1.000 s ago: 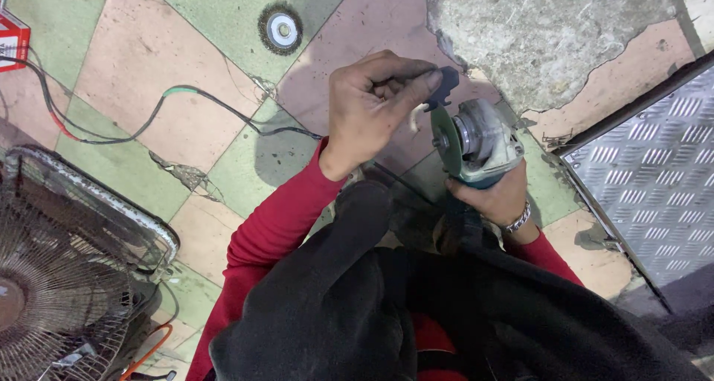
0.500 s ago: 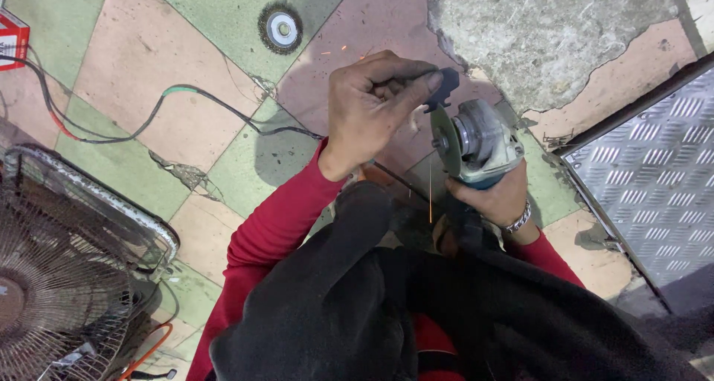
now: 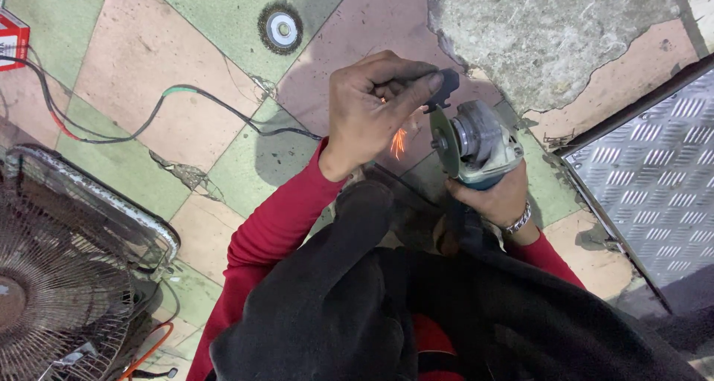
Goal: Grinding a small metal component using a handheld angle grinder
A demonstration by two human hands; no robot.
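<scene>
Grinding is under way: the left hand [image 3: 372,106] pinches a small dark part [image 3: 446,87] against the angle grinder [image 3: 480,143] (sparks fly), which the right hand [image 3: 494,199] clasps; steady pressure seems needed next.

A burst of orange sparks [image 3: 399,141] now sprays below the left hand [image 3: 372,106], brighter and wider than the faint streak half a second ago and absent a second ago. The small dark workpiece [image 3: 445,88] pinched in the fingers meets the disc of the angle grinder [image 3: 476,144].
</scene>
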